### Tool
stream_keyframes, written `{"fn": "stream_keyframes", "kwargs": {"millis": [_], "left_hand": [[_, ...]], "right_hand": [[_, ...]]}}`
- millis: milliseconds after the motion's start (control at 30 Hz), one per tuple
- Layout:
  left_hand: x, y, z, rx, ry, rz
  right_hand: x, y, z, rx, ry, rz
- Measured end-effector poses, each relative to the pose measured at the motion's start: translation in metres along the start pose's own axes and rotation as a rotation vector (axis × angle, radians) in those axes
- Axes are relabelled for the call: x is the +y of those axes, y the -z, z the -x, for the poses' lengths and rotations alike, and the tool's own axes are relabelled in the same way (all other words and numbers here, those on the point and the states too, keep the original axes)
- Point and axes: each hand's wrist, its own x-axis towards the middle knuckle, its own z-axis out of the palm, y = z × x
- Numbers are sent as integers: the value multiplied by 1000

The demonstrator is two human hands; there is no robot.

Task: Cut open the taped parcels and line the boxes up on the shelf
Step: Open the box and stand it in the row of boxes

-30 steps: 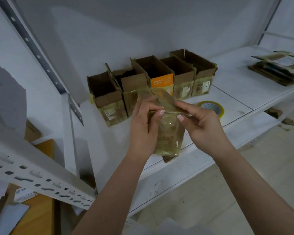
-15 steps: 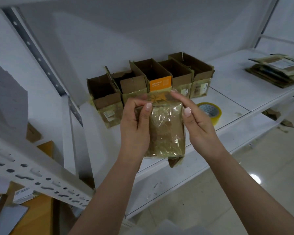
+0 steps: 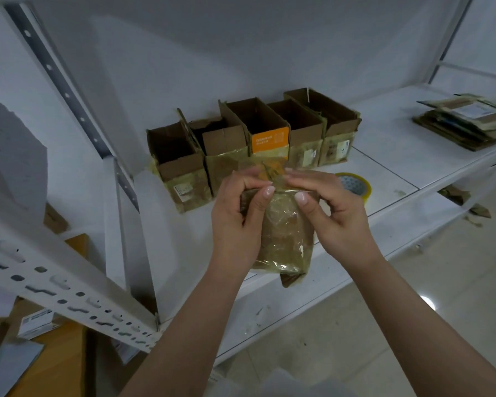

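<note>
A small cardboard parcel (image 3: 284, 239) wrapped in shiny clear tape hangs upright in front of the white shelf (image 3: 384, 156). My left hand (image 3: 238, 222) grips its left side, thumb on the top edge. My right hand (image 3: 335, 213) holds its right side, thumb pressed near the top, fingers curled over the upper end. Behind the parcel, several opened cardboard boxes (image 3: 252, 150) stand side by side in a row on the shelf, one with an orange flap (image 3: 269, 141).
A roll of yellow tape (image 3: 358, 184) lies on the shelf right of my hands. A stack of flattened cardboard and packaging (image 3: 467, 121) lies at the far right. A perforated white shelf beam (image 3: 69, 290) crosses the lower left. Cardboard scraps lie on the floor.
The parcel and both hands have stayed in front of the box row. My fingers have shifted up onto the parcel's top edge, and its loose flap now shows above my thumbs.
</note>
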Motion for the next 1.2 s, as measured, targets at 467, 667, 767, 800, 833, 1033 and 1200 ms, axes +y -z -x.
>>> {"fn": "stream_keyframes", "kwargs": {"millis": [467, 667, 767, 800, 833, 1033, 1200], "left_hand": [[-7, 12, -3, -102, 8, 181], [-6, -1, 1, -82, -56, 140], [-11, -3, 6, -37, -24, 165], [-11, -4, 7, -14, -17, 180], [-11, -5, 7, 4, -18, 186], [-16, 6, 2, 12, -19, 158], [-16, 9, 1, 27, -50, 161]], "right_hand": [[7, 2, 3, 111, -77, -59], [7, -9, 1, 140, -25, -45], [8, -13, 4, 144, -12, -14], [8, -15, 4, 140, -7, -5], [7, -16, 3, 129, -2, -2], [6, 2, -3, 53, -121, -198], [7, -2, -1, 103, -11, -47]]}}
